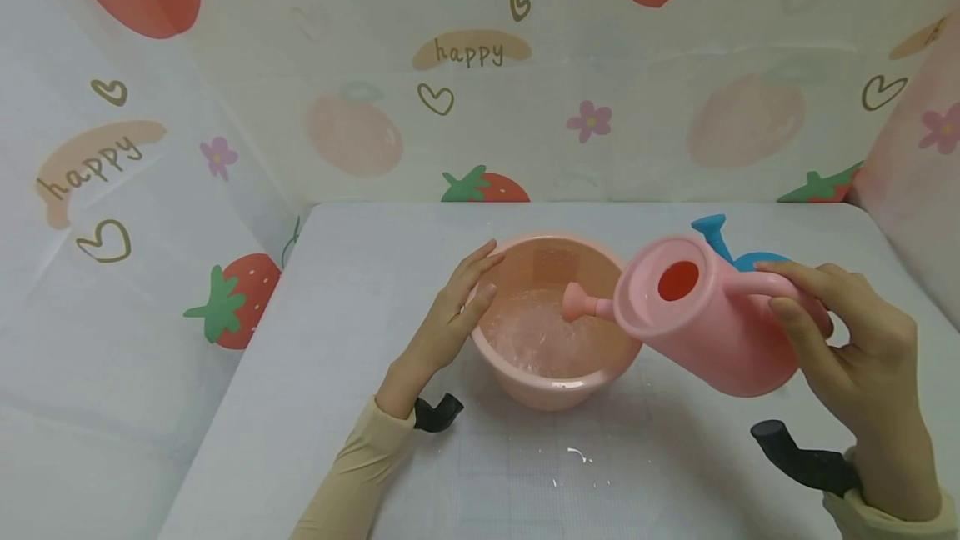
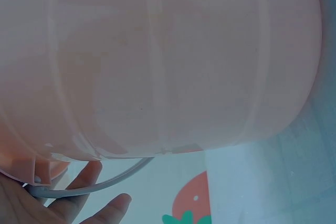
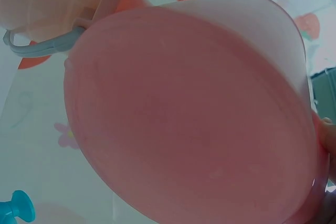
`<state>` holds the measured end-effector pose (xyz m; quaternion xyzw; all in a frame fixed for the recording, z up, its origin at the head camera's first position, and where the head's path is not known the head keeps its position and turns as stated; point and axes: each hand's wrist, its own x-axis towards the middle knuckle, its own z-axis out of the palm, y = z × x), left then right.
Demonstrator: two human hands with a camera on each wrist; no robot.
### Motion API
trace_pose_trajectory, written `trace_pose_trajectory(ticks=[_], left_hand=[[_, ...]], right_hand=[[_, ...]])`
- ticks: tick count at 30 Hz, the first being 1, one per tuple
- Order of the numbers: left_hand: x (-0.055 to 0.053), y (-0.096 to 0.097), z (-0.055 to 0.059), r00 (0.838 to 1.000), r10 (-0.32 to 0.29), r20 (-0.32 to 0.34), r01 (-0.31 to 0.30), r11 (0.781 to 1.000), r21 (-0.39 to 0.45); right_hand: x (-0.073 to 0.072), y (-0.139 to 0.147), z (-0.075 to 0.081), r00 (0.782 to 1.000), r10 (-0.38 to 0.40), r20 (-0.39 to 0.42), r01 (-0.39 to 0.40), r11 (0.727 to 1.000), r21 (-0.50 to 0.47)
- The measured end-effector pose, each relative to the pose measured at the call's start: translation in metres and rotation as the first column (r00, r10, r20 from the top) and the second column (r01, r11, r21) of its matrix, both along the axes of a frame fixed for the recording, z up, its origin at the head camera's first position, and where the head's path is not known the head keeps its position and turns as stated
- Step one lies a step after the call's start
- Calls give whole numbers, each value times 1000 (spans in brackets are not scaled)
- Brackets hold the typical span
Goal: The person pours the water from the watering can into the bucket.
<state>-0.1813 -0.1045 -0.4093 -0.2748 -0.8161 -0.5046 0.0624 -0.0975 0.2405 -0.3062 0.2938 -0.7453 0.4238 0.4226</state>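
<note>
A pink watering can (image 1: pixel 720 332) is tilted left in my right hand (image 1: pixel 862 348), which grips its handle. Its sprinkler head (image 1: pixel 578 302) points down over a peach-coloured bucket (image 1: pixel 558 394). Water (image 1: pixel 532 340) inside the bucket is rippled and splashing below the sprinkler head. At the bucket's left rim rests my left hand (image 1: pixel 450 307), fingers extended. In the left wrist view the fingers (image 2: pixel 84 179) lie by the grey handle (image 2: pixel 100 186) at the rim. The right wrist view is mostly filled by the can's underside (image 3: pixel 189 119).
Behind the pink can stands a blue watering can (image 1: pixel 714 232), largely hidden. Drops of water (image 1: pixel 579 454) lie on the white tabletop (image 1: pixel 300 340) in front of the bucket. A patterned cloth (image 1: pixel 360 48) with strawberries and hearts hangs at the back and sides.
</note>
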Motion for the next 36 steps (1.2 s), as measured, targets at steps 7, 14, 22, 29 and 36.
trace_pose_trajectory(ticks=[7, 14, 22, 29, 36], left_hand=[[1, 0, 1, 1000, 3, 11, -3, 1000, -7], [2, 0, 1, 1000, 4, 8, -4, 1000, -7], [2, 1, 2, 1000, 6, 12, -6, 1000, -13], [1, 0, 1, 1000, 6, 12, -6, 1000, -16], [1, 1, 2, 1000, 2, 0, -2, 1000, -10]], right_hand=[[-2, 2, -2, 1000, 8, -10, -8, 1000, -7], [-4, 3, -3, 1000, 12, -21, -12, 1000, -13], [-4, 5, -4, 1000, 3, -25, -4, 1000, -28], [-3, 6, -3, 1000, 4, -18, -5, 1000, -24], [-2, 5, -1, 1000, 19, -16, -20, 998, -53]])
